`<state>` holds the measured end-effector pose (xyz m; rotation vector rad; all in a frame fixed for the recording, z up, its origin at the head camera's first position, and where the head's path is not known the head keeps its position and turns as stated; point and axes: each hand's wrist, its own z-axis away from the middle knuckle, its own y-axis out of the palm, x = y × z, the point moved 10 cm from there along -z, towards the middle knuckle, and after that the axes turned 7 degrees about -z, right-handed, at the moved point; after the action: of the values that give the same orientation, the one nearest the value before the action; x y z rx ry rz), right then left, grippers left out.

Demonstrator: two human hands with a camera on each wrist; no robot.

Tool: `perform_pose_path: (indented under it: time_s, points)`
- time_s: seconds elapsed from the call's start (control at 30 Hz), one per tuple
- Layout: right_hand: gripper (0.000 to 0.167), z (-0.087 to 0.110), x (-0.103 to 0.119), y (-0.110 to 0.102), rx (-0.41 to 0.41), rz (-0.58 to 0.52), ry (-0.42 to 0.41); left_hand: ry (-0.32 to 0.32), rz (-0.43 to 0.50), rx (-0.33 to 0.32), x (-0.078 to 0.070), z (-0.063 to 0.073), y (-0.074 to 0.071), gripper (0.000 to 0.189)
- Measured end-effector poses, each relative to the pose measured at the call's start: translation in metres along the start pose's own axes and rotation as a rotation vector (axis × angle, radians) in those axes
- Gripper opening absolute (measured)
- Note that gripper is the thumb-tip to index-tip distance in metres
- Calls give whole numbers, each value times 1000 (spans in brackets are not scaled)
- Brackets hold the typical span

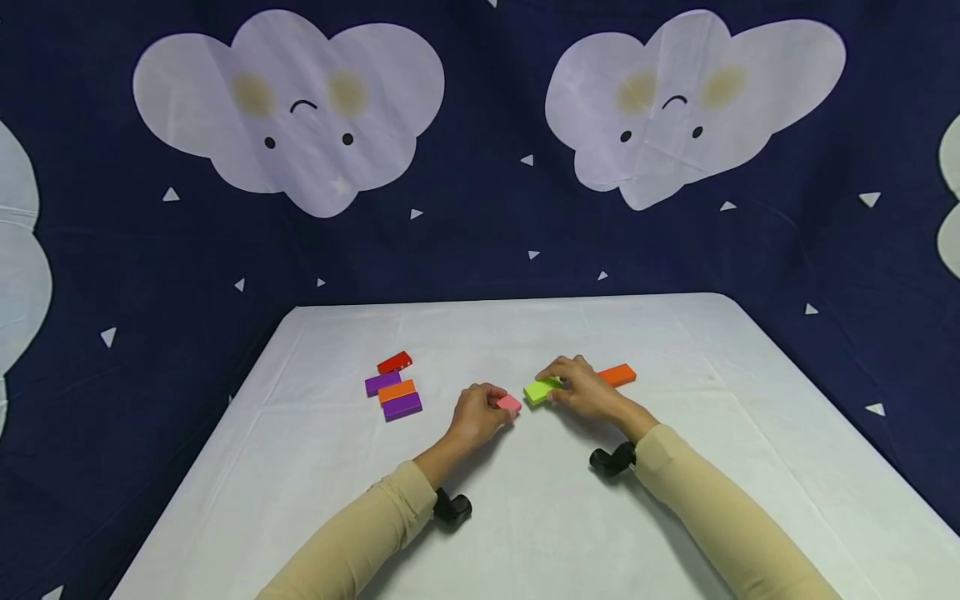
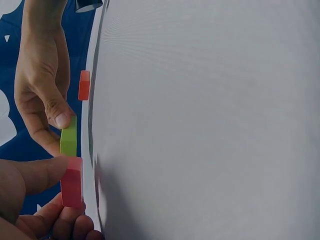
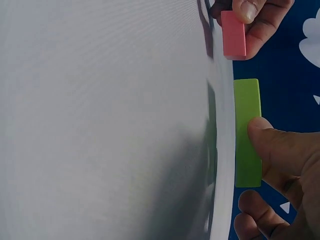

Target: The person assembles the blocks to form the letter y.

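Note:
My left hand (image 1: 477, 415) pinches a small pink block (image 1: 509, 404) between thumb and fingers near the middle of the table. Just to its right, my right hand (image 1: 591, 393) grips a lime green block (image 1: 540, 391) by its sides. A short gap parts the two blocks in the head view. In the right wrist view the thumb presses on the face of the long green block (image 3: 247, 150). Beyond the right hand lies an orange block (image 1: 618, 375), partly hidden by that hand.
At the left lies a loose group of blocks: a red block (image 1: 394, 362), a purple block (image 1: 382, 384), an orange block (image 1: 397, 392) and another purple block (image 1: 402, 407). They sit on a white cloth-covered table (image 1: 300, 467). A dark blue cloud-print cloth (image 1: 480, 233) hangs behind.

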<state>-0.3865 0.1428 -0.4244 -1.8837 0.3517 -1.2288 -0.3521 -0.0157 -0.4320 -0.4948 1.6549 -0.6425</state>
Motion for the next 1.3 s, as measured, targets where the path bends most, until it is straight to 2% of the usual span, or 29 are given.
perform_pose_path:
  time_s: [0.33, 0.53, 0.87, 1.3]
  points:
    - [30, -2, 5, 5, 24, 33, -30, -10, -23, -8, 0, -1, 3, 29]
    - [30, -3, 7, 8, 54, 53, -31, 10, -76, -9, -5, -1, 6, 30]
    - [28, -4, 8, 11, 72, 79, -39, -6, -143, -17, -8, 0, 6, 30]
    - [28, -5, 8, 17, 95, 104, -51, 23, -209, -2, -7, 0, 12, 35]
